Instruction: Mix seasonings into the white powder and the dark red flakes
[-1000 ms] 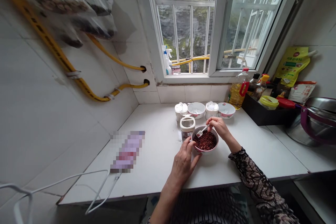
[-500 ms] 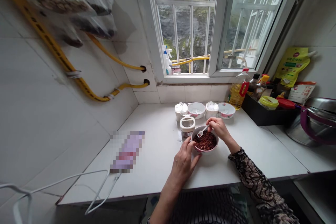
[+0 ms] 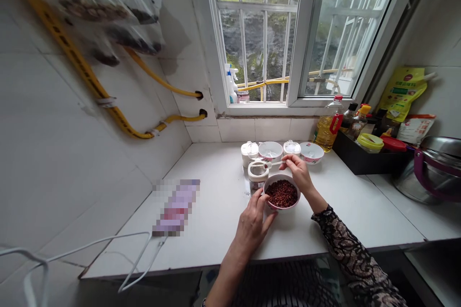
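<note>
Head view: we look down at a white table (image 3: 219, 211) below a window (image 3: 264, 33), with both our hands at work near its front edge. Our left hand (image 3: 252, 225) curls around a pink-rimmed white bowl (image 3: 288, 180), clenched against its wall. We read this as a hold that keeps the bowl from sliding while the other hand works. Dark red spice grains (image 3: 282, 194) lie in the bottom of the bowl.

Our right hand (image 3: 297, 170) is closed in a pinch on the handle of a small white spoon (image 3: 268, 163), and the scoop end reaches over the top of a white-capped jar (image 3: 257, 183) standing just beside the bowl. Set this close, the two seem placed so that a short reach spans them. Whether the scoop carries anything is too small to tell. Behind them stand lidded white pots (image 3: 248, 153) and small floral bowls (image 3: 311, 152), with a cooking oil bottle (image 3: 326, 129) farther right, near a black tray (image 3: 360, 165).

Compared with the earlier frame, the spoon has left the bowl: its scoop hung above the grains then and is over the jar now, with the right hand drawn toward the window. The bowl and left hand sit about where they were.
</note>
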Demonstrator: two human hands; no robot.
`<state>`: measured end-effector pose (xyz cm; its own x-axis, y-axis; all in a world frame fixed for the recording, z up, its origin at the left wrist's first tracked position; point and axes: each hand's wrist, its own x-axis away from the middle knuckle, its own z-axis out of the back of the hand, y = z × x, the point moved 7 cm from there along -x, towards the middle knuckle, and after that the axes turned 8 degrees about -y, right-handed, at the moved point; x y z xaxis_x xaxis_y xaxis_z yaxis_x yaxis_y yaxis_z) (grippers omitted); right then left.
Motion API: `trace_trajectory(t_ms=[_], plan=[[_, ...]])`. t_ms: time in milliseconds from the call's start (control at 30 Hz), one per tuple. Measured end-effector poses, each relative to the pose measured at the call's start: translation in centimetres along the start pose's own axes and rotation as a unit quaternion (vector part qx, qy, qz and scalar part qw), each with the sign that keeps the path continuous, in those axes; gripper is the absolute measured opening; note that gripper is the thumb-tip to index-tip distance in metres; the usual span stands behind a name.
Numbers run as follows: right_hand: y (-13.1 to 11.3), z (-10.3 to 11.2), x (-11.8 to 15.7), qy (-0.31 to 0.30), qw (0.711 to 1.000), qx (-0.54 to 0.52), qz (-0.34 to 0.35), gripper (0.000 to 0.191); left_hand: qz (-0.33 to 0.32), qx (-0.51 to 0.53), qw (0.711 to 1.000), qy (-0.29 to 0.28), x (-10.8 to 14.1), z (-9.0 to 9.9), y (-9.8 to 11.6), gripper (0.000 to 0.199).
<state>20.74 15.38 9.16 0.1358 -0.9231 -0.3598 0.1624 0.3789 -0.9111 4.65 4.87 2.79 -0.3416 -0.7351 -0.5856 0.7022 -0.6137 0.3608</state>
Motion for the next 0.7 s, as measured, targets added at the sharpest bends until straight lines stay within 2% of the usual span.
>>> trace_trajectory(t_ms=[67, 167, 233, 267, 400, 467, 567, 700], plan=[[-1.5, -0.9, 0.4, 0.003, 0.994, 0.080, 0.069, 0.019, -0.001, -0.002, 1.000, -0.003, 0.0, 0.0, 0.0, 0.044], [-3.3, -3.1, 1.2, -0.054, 0.961, 0.214, 0.169, 0.017, 0.001, 0.005, 1.000, -0.004, 0.1, 0.0, -0.1, 0.044], [-3.9, -3.8, 1.6, -0.084, 0.939, 0.261, 0.206, 0.018, 0.004, 0.010, 1.000, -0.002, 0.1, 0.0, -0.1, 0.044], [-4.0, -3.6, 1.7, -0.080, 0.937, 0.267, 0.211, 0.019, 0.004, 0.010, 1.000, -0.002, 0.1, 0.1, -0.1, 0.045], [-3.4, -0.6, 1.5, -0.005, 0.952, 0.256, 0.167, 0.019, 0.002, 0.006, 1.000, -0.003, 0.0, 0.1, 0.1, 0.047], [-2.7, 0.5, 1.4, 0.002, 0.955, 0.266, 0.132, 0.020, 0.001, 0.005, 1.000, -0.001, 0.0, 0.2, 0.1, 0.047], [-1.7, 0.3, 1.2, -0.030, 0.947, 0.303, 0.100, 0.020, 0.002, 0.006, 1.000, -0.001, 0.0, 0.1, 0.1, 0.045], [-0.5, -1.9, 1.1, -0.112, 0.940, 0.315, 0.066, 0.020, 0.002, 0.011, 1.000, -0.006, 0.1, 0.0, 0.0, 0.044]])
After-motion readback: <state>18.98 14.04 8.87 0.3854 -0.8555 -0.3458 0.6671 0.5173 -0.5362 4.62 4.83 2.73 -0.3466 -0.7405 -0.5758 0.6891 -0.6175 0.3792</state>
